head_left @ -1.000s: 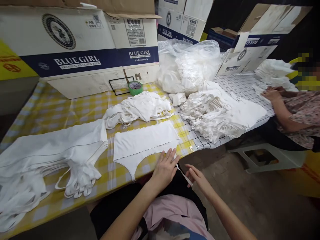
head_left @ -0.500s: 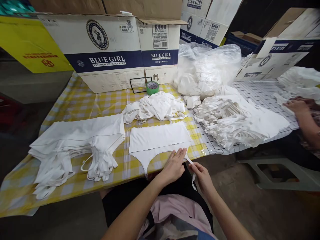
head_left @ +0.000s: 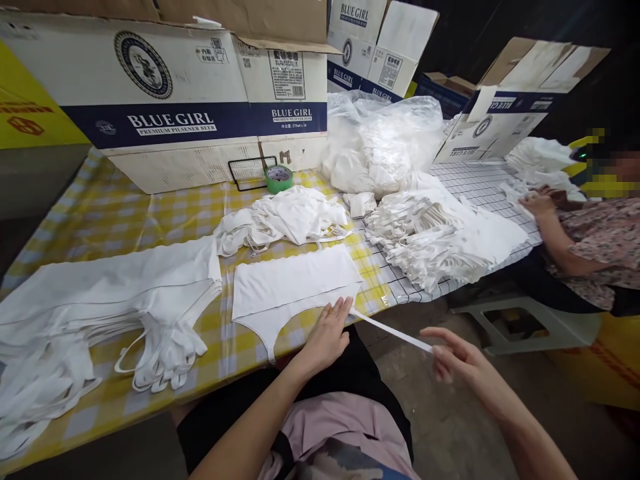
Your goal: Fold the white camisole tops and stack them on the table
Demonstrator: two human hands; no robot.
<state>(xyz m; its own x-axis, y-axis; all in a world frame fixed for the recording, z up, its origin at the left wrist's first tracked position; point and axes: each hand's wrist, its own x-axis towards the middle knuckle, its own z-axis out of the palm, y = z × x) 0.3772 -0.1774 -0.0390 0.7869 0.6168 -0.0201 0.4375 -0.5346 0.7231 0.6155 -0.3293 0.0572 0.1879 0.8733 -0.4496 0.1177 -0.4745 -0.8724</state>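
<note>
A folded white camisole (head_left: 295, 277) lies flat at the table's front edge, its straps toward me. My left hand (head_left: 327, 333) rests flat on its lower right part, fingers stretched out. From there a white shoulder strap (head_left: 393, 331) runs taut past the table edge, its far end pinched in my right hand (head_left: 457, 357). Left of the camisole is a layered stack of white camisoles (head_left: 115, 300) with straps hanging down at the front. Behind it sits a loose heap of white garments (head_left: 295, 217).
A large carton (head_left: 200, 127) stands at the back, with a roll of green tape (head_left: 279, 179) and a black wire frame (head_left: 240, 175) before it. To the right are a plastic bag (head_left: 385, 143) and a big garment pile (head_left: 435, 233). A co-worker's hands (head_left: 540, 200) are at far right.
My right hand has moved right and away from the camisole, drawing the strap out straight. My left hand stays on the camisole. The view has turned to the right.
</note>
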